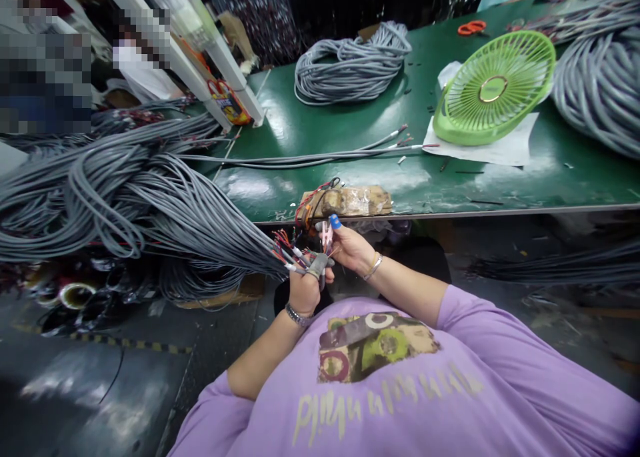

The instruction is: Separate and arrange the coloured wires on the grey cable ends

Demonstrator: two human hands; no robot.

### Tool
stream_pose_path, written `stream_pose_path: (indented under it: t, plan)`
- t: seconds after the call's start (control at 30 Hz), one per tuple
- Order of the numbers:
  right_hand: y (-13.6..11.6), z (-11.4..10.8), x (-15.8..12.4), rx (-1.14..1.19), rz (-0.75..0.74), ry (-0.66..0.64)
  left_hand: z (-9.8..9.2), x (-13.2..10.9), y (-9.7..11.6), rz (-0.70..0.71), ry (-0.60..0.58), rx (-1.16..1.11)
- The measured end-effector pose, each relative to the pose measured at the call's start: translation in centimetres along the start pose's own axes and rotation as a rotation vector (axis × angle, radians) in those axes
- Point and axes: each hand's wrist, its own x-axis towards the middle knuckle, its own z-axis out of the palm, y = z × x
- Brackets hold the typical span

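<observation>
My left hand (306, 289) is closed around the end of a grey cable, with a grey covering on its thumb or finger. Just beside it, my right hand (354, 249), a blue cover on one fingertip, pinches thin wires (327, 235) that look pinkish-white. Fine detail between the fingers is too small to make out. Left of my hands, stripped cable ends with red and dark cores (284, 245) stick out of a large bundle of grey cables (200, 197). A wooden block (367, 201) wrapped in clear tape, with red and black leads, sits at the table edge beyond my hands.
The green table (280, 123) carries a coil of grey cable (345, 70), a few loose cables (310, 157), a green fan (495, 87) on white paper and orange-handled scissors (471, 27). Another thick coil (603, 87) lies at right. A white post (235, 77) stands at left; people are beyond.
</observation>
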Motion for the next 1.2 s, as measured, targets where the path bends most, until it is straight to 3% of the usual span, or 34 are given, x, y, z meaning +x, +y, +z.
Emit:
stream_pose_path:
  t: [0.37,0.57,0.83,1.2]
  plan:
    - [0.3,-1.6,-0.1,0.012,0.115,-0.132,-1.1,-0.8,-0.6,0.042,-0.050,0.000]
    - [-0.1,-1.7,-0.5,-0.047,0.117,-0.207,-1.5,-1.2,-0.4,0.076,0.016,-0.047]
    - [0.4,-1.9,0.0,-0.140,-0.023,-0.121,-0.4,-0.6,0.0,0.059,0.046,-0.045]
    - [0.3,-1.7,0.8,0.013,0.065,-0.149,-0.1,-0.2,-0.4,0.053,0.046,-0.028]
